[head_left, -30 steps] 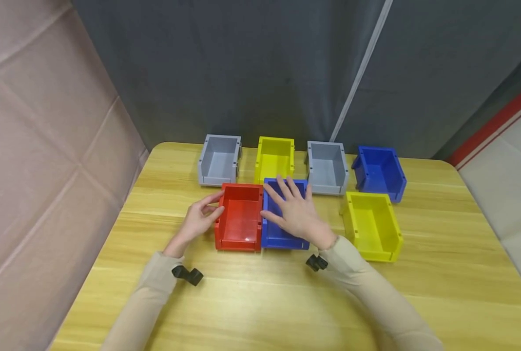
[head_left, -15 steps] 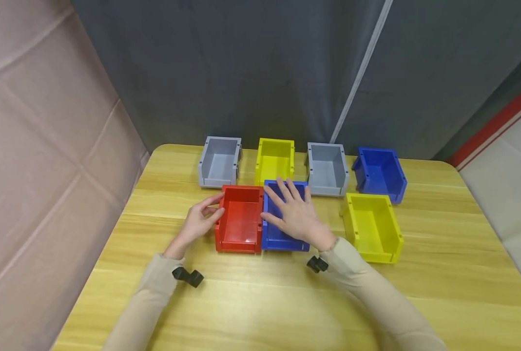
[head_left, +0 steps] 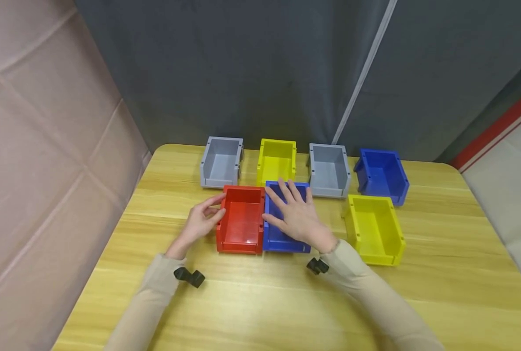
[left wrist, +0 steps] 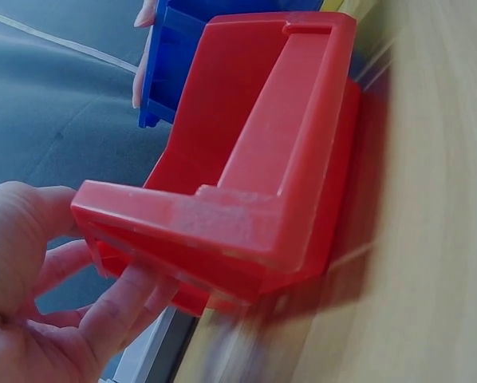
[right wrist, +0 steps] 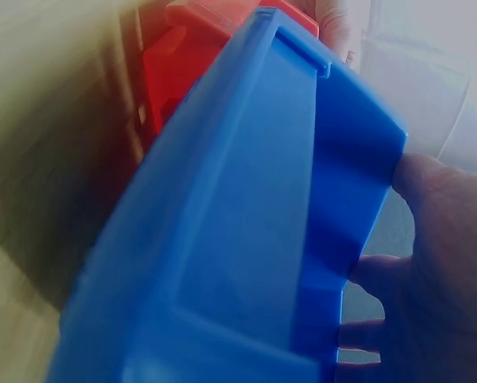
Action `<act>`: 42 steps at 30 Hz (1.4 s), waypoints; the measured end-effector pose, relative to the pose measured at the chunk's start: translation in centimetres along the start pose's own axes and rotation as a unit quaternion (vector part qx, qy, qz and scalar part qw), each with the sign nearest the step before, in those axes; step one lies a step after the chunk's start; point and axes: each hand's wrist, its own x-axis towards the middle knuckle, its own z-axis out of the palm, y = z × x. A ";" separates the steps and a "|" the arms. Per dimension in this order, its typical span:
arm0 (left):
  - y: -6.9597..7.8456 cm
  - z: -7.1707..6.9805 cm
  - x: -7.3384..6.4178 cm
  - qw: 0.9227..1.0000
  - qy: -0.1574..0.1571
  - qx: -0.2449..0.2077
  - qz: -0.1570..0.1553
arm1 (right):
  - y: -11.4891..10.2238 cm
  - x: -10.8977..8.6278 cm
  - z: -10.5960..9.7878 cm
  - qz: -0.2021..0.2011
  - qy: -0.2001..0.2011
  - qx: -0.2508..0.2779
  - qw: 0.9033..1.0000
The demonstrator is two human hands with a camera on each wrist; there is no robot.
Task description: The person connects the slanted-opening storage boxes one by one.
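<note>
A red storage bin (head_left: 242, 222) stands side by side with a blue storage bin (head_left: 282, 239) near the middle of the wooden table. At the red bin's left side, my left hand (head_left: 200, 219) holds the rim. In the left wrist view the thumb is at the top edge, and the bent fingers (left wrist: 119, 311) lie against the outer wall below the lip. Across the blue bin's opening my right hand (head_left: 299, 217) is spread, hiding part of its inside. Its fingertips (right wrist: 362, 335) touch the rim in the right wrist view.
Behind stand a grey bin (head_left: 221, 163), a yellow bin (head_left: 277, 161), another grey bin (head_left: 329, 170) and a second blue bin (head_left: 382, 175). A larger yellow bin (head_left: 376, 231) is right of my right hand. A dark curtain (head_left: 251, 73) borders the table's back edge (head_left: 181, 145).
Both hands keep their places on the red and blue bins. The head view has shifted very slightly; no bin has visibly moved on the table.
</note>
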 end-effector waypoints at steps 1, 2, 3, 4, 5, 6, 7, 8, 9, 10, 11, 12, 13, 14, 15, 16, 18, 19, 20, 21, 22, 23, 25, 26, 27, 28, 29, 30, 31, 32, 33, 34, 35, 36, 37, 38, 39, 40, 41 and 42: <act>0.0 0.0 0.0 1.000 0.000 0.002 0.002 | 0.0 0.0 0.1 0.000 -0.001 -0.002 1.000; 0.0 0.0 0.0 1.000 -0.001 0.004 0.005 | 0.0 0.0 0.1 0.001 -0.002 -0.003 1.000; 0.0 0.0 0.0 1.000 -0.001 0.005 0.007 | 0.0 0.0 0.1 0.001 -0.001 -0.004 1.000; 0.0 0.0 0.0 1.000 -0.002 0.008 0.009 | 0.0 0.0 0.2 0.001 0.000 -0.003 1.000; 0.0 0.0 0.1 1.000 -0.002 0.012 0.012 | 0.0 0.0 0.2 0.001 0.001 -0.003 1.000; 0.0 0.0 0.1 1.000 -0.002 0.016 0.014 | 0.0 0.0 0.2 0.001 0.003 -0.002 1.000; 0.0 0.0 0.1 1.000 -0.001 0.018 0.014 | 0.0 0.0 0.3 0.001 0.005 -0.001 1.000; 0.1 0.0 0.1 1.000 -0.001 0.020 0.012 | 0.0 0.0 0.3 0.002 0.006 0.000 1.000; 0.1 0.0 0.1 1.000 0.000 0.021 0.010 | 0.0 0.0 0.3 0.001 0.007 0.001 1.000; 0.1 0.0 0.1 1.000 0.000 0.021 0.007 | 0.0 0.0 0.4 0.001 0.006 0.002 1.000; 0.2 0.0 0.1 1.000 0.000 0.021 0.006 | 0.0 0.0 0.4 0.001 0.006 0.002 1.000; 0.2 0.0 0.1 1.000 -0.001 0.018 0.001 | 0.0 0.0 0.5 0.001 0.004 0.002 1.000; 0.3 0.0 0.1 1.000 -0.002 0.018 0.001 | -0.1 0.0 0.5 0.001 0.003 0.001 1.000; 0.4 0.0 0.0 1.000 -0.003 0.018 0.000 | -0.1 0.0 0.5 0.001 0.002 0.000 1.000; 0.4 -0.1 0.0 1.000 -0.003 0.016 -0.001 | -0.1 0.0 0.6 0.000 0.002 0.000 1.000; 0.4 -0.1 0.0 1.000 -0.003 0.016 -0.001 | -0.1 0.1 0.6 0.000 0.002 -0.001 1.000; 0.4 -0.1 0.0 1.000 -0.001 0.016 -0.002 | -0.1 0.1 0.7 0.000 0.005 -0.002 1.000; 0.4 -0.1 0.0 1.000 0.000 0.015 -0.001 | -0.2 0.1 0.8 0.000 0.006 -0.003 1.000; 0.4 -0.1 0.0 1.000 0.002 0.013 -0.002 | -0.2 0.2 0.9 0.001 0.007 -0.002 1.000; 0.4 -0.1 0.0 1.000 0.005 0.013 -0.002 | -0.2 0.2 1.0 0.002 0.009 -0.002 1.000; 0.3 -0.1 0.0 1.000 0.007 0.013 -0.002 | -0.2 0.2 1.2 0.002 0.006 -0.006 1.000; 0.4 -0.1 0.0 1.000 0.008 0.013 -0.001 | -0.2 0.3 1.4 0.001 0.005 -0.010 1.000; 0.5 -0.1 0.0 1.000 0.006 0.016 0.003 | -0.2 0.3 1.9 0.001 -0.001 -0.017 1.000; 0.5 0.0 0.1 1.000 0.007 0.017 0.003 | -0.2 0.3 2.1 0.000 -0.002 -0.019 1.000; 0.5 0.0 0.1 1.000 0.008 0.019 0.002 | -0.2 0.3 2.3 -0.001 -0.002 -0.021 1.000; 0.5 0.0 0.1 1.000 0.007 0.019 0.002 | -0.1 0.2 2.5 -0.001 -0.002 -0.021 1.000; 0.5 0.0 0.2 1.000 0.006 0.020 0.002 | 0.0 0.2 2.7 0.000 0.002 -0.018 1.000; 0.5 0.0 0.2 1.000 0.006 0.021 0.002 | 0.0 0.2 2.8 0.001 0.003 -0.015 1.000; 0.5 0.0 0.2 1.000 0.009 0.021 0.002 | 0.0 0.3 2.8 0.001 0.005 -0.013 1.000; 0.4 0.0 0.3 1.000 0.010 0.020 0.002 | 0.1 0.3 2.8 0.000 0.007 -0.009 1.000; 0.4 0.0 0.3 1.000 0.010 0.020 0.002 | 0.1 0.3 2.8 0.000 0.007 -0.007 1.000; 0.3 0.0 0.3 1.000 0.009 0.021 0.003 | 0.1 0.3 2.8 -0.002 0.005 -0.005 1.000; 0.3 0.0 0.3 1.000 0.009 0.022 0.003 | 0.1 0.4 2.6 -0.003 0.002 -0.002 1.000; 0.3 0.0 0.3 1.000 0.010 0.020 0.002 | 0.2 0.4 2.5 -0.004 0.000 0.000 1.000; 0.3 0.0 0.3 1.000 0.010 0.019 -0.001 | 0.2 0.5 2.4 -0.005 -0.002 0.003 1.000; 0.4 0.0 0.3 1.000 0.010 0.019 -0.004 | 0.2 0.5 2.2 -0.006 -0.001 0.006 1.000; 0.8 0.0 0.2 1.000 0.009 0.016 -0.007 | 0.2 0.6 2.0 -0.007 0.004 0.010 1.000; 1.1 0.0 0.1 1.000 0.009 0.014 -0.010 | 0.3 0.7 1.9 -0.007 0.014 0.017 1.000; 1.5 0.1 0.0 1.000 0.007 0.012 -0.013 | 0.4 0.8 1.7 -0.009 0.029 0.024 0.999; 2.0 0.1 -0.1 1.000 0.006 0.008 -0.017 | 0.5 0.9 1.5 -0.010 0.050 0.034 0.998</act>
